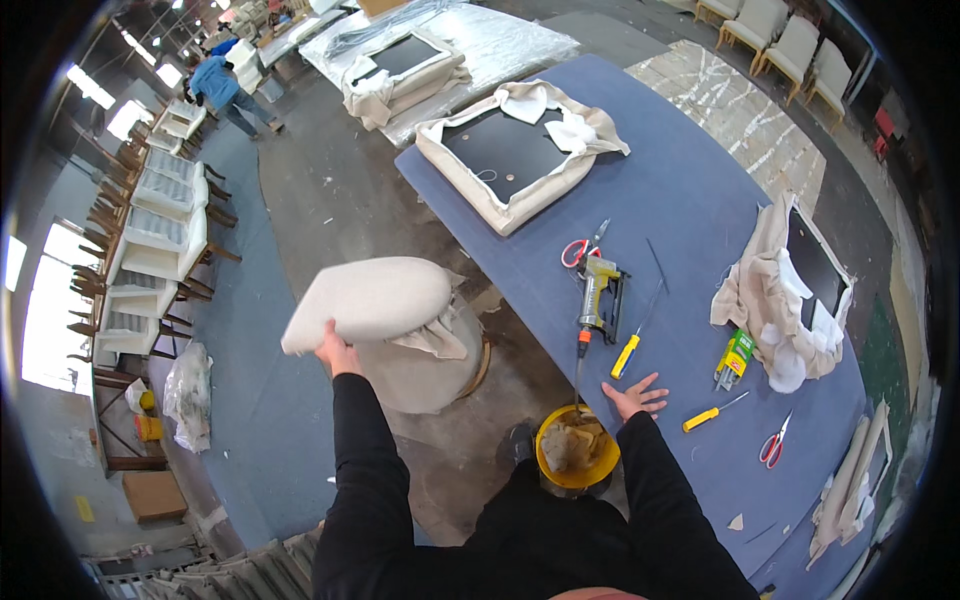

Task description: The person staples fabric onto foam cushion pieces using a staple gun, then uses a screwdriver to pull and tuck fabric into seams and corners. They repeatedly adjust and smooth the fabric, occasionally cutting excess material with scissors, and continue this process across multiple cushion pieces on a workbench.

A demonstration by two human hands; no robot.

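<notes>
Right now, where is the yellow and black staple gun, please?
In the head view, the staple gun lies right of centre on the blue tabletop, just below red-handled scissors, left of a yellow-handled screwdriver and beyond the right hand.

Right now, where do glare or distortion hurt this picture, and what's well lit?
Head view, glare: the rectangular window at left burns out to white, and the clear plastic sheeting at the top glints; head view, distortion: the blue-topped worktable's edges bow; head view, lighting: the left hand and the beige fabric-covered cushion it holds are well lit.
</notes>
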